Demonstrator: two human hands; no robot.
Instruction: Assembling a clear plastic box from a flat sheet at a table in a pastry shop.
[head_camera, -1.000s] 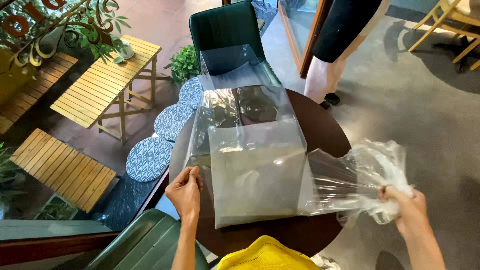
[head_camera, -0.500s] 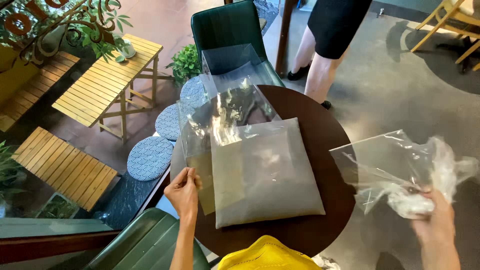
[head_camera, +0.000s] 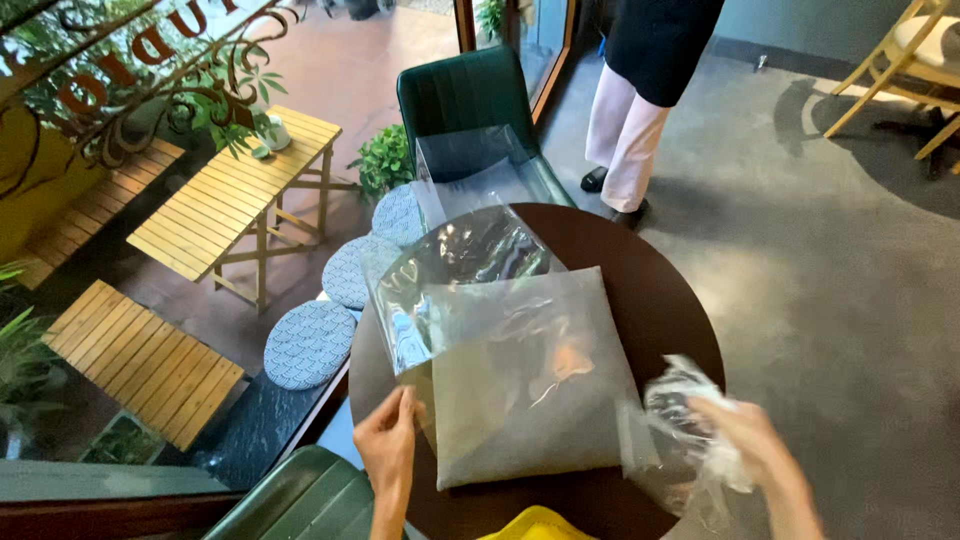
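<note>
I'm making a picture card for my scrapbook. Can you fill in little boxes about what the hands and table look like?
Left hand: pinching the near left edge of the clear plastic bag
Right hand: grip closed on crumpled plastic wrap
Cushion: grey, flat, lying on the table under the bag
Table: round, dark brown
Chair: green, behind the table
Other person: standing beyond the table

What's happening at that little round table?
A person is working at a dark round table with a flat grey cushion lying on it, partly under clear plastic sheets. The left hand pinches the plastic at the cushion's near left corner. The right hand grips a bunched-up wad of clear plastic at the table's right edge. Another person's legs stand beyond the table.
</note>
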